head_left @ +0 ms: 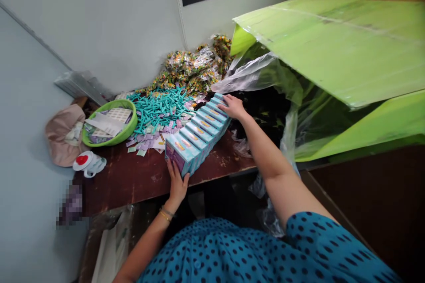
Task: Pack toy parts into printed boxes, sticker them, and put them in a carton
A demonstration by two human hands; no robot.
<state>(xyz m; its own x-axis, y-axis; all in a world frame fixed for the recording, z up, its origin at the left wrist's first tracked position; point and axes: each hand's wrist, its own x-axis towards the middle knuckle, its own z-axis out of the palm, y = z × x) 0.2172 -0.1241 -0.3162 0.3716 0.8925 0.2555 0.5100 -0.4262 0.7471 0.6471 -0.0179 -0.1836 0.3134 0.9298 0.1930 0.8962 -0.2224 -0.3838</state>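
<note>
A row of small light-blue cardboard boxes (pixel 198 129) stands packed face to face on the table, running away from me at a slant. My left hand (pixel 177 185) grips the near end of the row, fingers against the purple front of the closest box and thumb at its side. At the far end, my right hand (pixel 232 107) curls its fingers over the last boxes. To the left of the row lie a heap of teal plastic pieces (pixel 159 108) and scattered small purple and green paper slips (pixel 146 141).
Behind sits a pile of patterned clear packets (pixel 195 68). At the left are a green basket (pixel 133 124) with sheets, a pink cap (pixel 63 135) and a lidded white mug (pixel 96 164). On the right, a large green carton (pixel 332 44) with a plastic liner overhangs the dark red table (pixel 133 181).
</note>
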